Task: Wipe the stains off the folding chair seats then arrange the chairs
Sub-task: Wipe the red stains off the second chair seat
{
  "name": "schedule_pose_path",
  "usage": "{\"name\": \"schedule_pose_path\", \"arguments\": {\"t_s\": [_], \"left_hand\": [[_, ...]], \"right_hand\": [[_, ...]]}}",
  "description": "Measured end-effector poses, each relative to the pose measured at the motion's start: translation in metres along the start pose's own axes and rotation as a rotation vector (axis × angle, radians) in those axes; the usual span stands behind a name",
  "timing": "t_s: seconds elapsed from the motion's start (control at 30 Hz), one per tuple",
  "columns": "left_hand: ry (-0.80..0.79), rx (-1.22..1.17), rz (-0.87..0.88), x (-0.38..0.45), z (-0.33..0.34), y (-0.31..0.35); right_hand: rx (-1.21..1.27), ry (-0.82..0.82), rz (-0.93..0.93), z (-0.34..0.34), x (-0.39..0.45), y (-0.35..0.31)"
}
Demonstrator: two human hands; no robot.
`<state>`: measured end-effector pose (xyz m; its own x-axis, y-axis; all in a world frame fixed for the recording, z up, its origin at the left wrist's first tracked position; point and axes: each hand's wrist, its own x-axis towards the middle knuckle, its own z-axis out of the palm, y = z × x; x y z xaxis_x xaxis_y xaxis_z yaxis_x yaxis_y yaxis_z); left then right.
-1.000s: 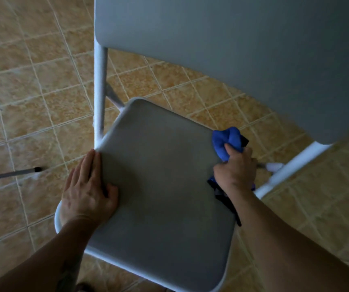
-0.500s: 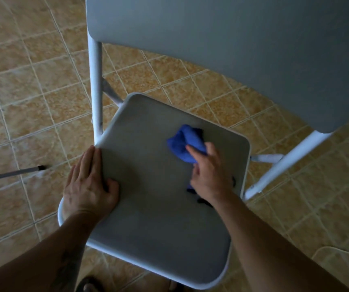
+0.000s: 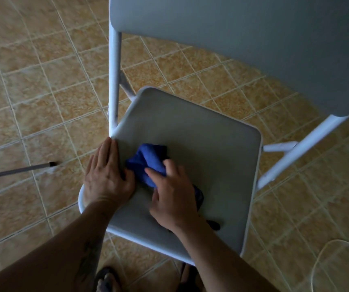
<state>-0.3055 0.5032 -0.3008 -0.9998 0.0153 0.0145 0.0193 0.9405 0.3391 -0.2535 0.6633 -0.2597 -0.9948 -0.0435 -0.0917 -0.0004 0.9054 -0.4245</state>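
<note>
Dim, flat indoor light; soft focus throughout; wide-angle bending at edges.

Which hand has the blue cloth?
The right hand: it grips the bunched blue cloth on the grey folding chair seat. The left hand lies flat and empty on the seat's left edge.

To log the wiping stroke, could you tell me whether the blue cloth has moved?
Yes: the blue cloth crossed the seat from its right edge to the left hand.

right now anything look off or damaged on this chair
Nothing stands out. The grey seat looks intact with no visible stain, the left hand steadies its edge, and the right hand presses the blue cloth on it.
</note>
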Motion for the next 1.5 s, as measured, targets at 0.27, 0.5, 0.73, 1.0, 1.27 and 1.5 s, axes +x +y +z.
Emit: {"name": "schedule_pose_path", "arguments": {"t_s": [0.27,0.5,0.73,1.0,1.27,1.5], "left_hand": [[-0.07,-0.04,0.053,-0.004,-0.004,-0.008],[-0.16,0.017,0.117,-0.008,-0.005,-0.011],[-0.156,-0.059,0.334,-0.014,-0.016,-0.024],[-0.193,0.026,0.358,-0.018,-0.016,-0.023],[-0.211,0.123,0.249,-0.028,-0.021,-0.001],[-0.208,0.157,0.247,-0.035,-0.027,-0.007]], "right_hand": [[-0.117,0.12,0.344,-0.029,-0.064,0.081],[-0.057,0.148,0.583,-0.025,-0.077,0.047],[-0.074,0.006,0.155,0.0,-0.063,0.017],[-0.182,0.111,0.587,-0.033,-0.109,0.083],[-0.042,-0.039,0.264,-0.018,-0.091,0.018],[-0.083,-0.044,0.278,-0.028,-0.108,0.055]]}}
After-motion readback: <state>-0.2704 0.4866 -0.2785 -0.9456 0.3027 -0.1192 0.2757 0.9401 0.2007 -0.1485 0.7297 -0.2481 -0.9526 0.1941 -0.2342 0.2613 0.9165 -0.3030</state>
